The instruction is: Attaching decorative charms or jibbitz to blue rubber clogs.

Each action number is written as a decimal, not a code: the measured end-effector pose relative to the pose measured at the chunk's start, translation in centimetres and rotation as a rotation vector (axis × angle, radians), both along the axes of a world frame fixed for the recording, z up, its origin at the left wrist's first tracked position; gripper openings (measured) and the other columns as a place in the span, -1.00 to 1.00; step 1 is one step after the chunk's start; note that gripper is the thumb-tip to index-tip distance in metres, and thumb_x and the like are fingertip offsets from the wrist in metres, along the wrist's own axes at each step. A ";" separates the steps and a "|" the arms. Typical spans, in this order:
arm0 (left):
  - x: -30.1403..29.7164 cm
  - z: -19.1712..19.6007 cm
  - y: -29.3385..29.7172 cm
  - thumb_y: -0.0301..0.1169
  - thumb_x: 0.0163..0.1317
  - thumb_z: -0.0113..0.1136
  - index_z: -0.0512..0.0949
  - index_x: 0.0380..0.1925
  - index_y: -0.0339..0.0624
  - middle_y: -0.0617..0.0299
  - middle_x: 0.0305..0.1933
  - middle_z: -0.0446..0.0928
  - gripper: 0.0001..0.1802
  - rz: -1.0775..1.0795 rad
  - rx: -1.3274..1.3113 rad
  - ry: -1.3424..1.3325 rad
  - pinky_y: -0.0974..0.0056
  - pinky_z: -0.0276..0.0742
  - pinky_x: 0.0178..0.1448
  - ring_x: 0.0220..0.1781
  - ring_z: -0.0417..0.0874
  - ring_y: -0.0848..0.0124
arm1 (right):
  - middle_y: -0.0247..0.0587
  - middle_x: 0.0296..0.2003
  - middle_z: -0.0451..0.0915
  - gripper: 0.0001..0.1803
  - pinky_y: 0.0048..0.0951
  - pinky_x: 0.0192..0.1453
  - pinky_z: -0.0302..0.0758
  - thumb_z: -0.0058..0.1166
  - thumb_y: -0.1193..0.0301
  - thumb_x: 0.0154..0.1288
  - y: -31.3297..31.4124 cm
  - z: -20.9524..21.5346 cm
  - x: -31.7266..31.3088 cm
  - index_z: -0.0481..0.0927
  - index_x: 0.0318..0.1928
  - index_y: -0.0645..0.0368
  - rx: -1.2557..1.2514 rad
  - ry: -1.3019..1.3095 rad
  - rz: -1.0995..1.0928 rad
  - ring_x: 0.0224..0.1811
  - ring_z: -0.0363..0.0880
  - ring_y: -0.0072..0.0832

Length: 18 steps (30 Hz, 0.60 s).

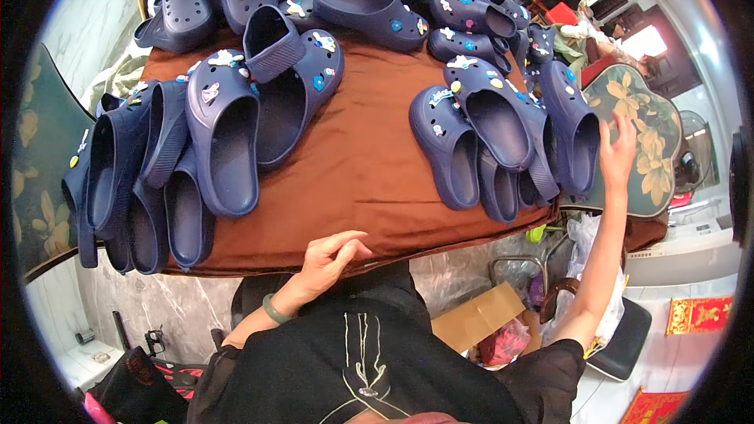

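The right hand [616,149] reached out to the far right edge of the table, fingers spread and open, its fingertips beside the outermost navy clog [572,122] of the right-hand pile; whether they actually touched the shoe or the cushion behind it could not be told, and it gripped nothing. That clog was smooth moulded foam, rounded at the toe, deep and hollow inside, lying tilted against its neighbours. The right-hand pile [487,141] overlapped in a loose fan, several uppers studded with small coloured charms.

The left hand [330,255] rested at the near edge of the table, fingers loosely curled and empty, lying on the rust-brown cloth [353,165], a satiny fabric that draped over the edge. A dull green bangle [275,310] circled that wrist.

To the left lay another pile of clogs [181,165], stacked and nested, some plain, some charmed. More clogs [369,8] were heaped along the far side. Behind the right hand stood a dark green cushion with yellow flowers [648,141], scalloped in outline. Below the table sat a cardboard box [475,318].
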<state>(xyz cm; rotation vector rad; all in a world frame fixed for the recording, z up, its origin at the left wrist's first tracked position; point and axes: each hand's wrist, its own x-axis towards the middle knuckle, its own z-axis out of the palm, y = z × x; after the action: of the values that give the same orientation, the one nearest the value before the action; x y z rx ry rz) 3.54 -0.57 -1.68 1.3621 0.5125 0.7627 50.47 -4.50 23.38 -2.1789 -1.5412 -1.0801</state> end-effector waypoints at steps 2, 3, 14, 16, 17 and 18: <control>0.0 -0.1 0.3 -0.49 0.38 -0.03 0.56 -0.06 -0.34 0.18 -0.37 0.66 -0.76 0.169 0.065 0.012 0.41 0.57 -0.19 -0.32 0.65 0.49 | -0.02 -0.12 0.58 -0.67 -0.30 0.08 0.44 0.13 0.33 0.26 3.8 1.6 -2.7 0.57 -0.04 0.27 -0.079 0.207 0.192 -0.03 0.56 -0.16; 0.0 -0.3 0.5 -0.50 0.37 -0.02 0.56 -0.08 -0.35 0.18 -0.37 0.66 -0.77 0.204 0.064 -0.001 0.41 0.57 -0.19 -0.32 0.65 0.49 | -0.02 -0.14 0.59 -0.68 -0.31 0.06 0.45 0.12 0.32 0.26 6.9 1.4 -3.5 0.58 -0.06 0.27 -0.138 0.259 0.252 -0.04 0.57 -0.17; 0.5 -1.7 1.9 -0.65 0.11 0.21 0.57 -0.23 -0.39 0.11 -0.46 0.62 -0.81 0.248 0.465 0.096 0.28 0.55 -0.39 -0.45 0.66 0.27 | 0.30 -0.01 0.52 -0.27 -0.17 0.20 0.42 0.17 0.00 0.01 37.4 -11.1 7.7 0.54 0.02 0.39 -0.433 0.488 -0.172 0.14 0.49 -0.01; 0.5 -1.9 1.9 -0.67 0.09 0.20 0.59 -0.26 -0.36 0.14 -0.47 0.64 -0.82 0.236 0.440 0.092 0.29 0.54 -0.41 -0.47 0.66 0.28 | 0.22 -0.07 0.58 -0.36 -0.20 0.16 0.44 0.20 0.04 0.03 39.1 -13.3 12.1 0.58 -0.03 0.35 -0.285 0.420 -0.213 0.08 0.54 -0.03; 0.4 -2.1 1.7 -0.69 0.08 0.20 0.59 -0.26 -0.38 0.13 -0.47 0.64 -0.81 0.249 0.433 0.085 0.29 0.54 -0.42 -0.47 0.66 0.28 | 0.13 -0.10 0.60 -0.45 -0.25 0.08 0.46 0.25 0.24 0.03 40.0 -14.3 12.2 0.56 -0.03 0.37 -0.223 0.635 -0.202 0.00 0.57 -0.11; 0.5 -2.3 1.7 -0.70 0.06 0.21 0.59 -0.26 -0.39 0.12 -0.47 0.63 -0.81 0.254 0.428 0.076 0.30 0.54 -0.42 -0.47 0.67 0.29 | 0.03 -0.14 0.62 -0.52 -0.29 0.00 0.49 0.30 0.44 0.03 40.5 -15.2 12.1 0.54 -0.02 0.40 -0.158 0.852 -0.196 -0.08 0.59 -0.19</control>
<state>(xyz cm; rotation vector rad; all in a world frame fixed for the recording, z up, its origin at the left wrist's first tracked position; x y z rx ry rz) 4.08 1.15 -3.96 1.7469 0.6130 1.0747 62.59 35.98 8.21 -2.4336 -1.0445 0.0038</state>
